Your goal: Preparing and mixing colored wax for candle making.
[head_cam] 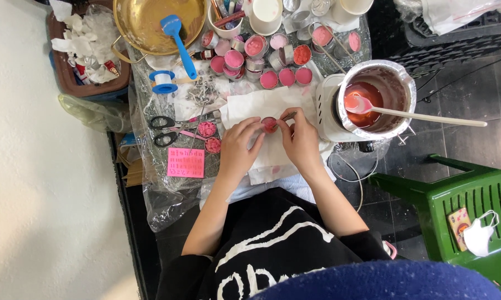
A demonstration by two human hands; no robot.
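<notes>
A small round tin of pink wax point(269, 124) sits on a white paper towel point(261, 105) between my two hands. My left hand point(238, 145) grips the tin's left side with its fingertips. My right hand point(300, 140) closes on its right side and pinches a thin metal tool point(288, 115) whose tip reaches the tin. Both forearms come up from the bottom of the view.
Several pink-filled tins point(261, 55) crowd the back of the table. A melting pot point(375, 100) with red wax and a long spoon stands right. Scissors point(170, 130), two small tins, a pink silicone mould point(186, 163), a brass bowl point(150, 22) with blue spatula lie left. Green stool point(472, 205) right.
</notes>
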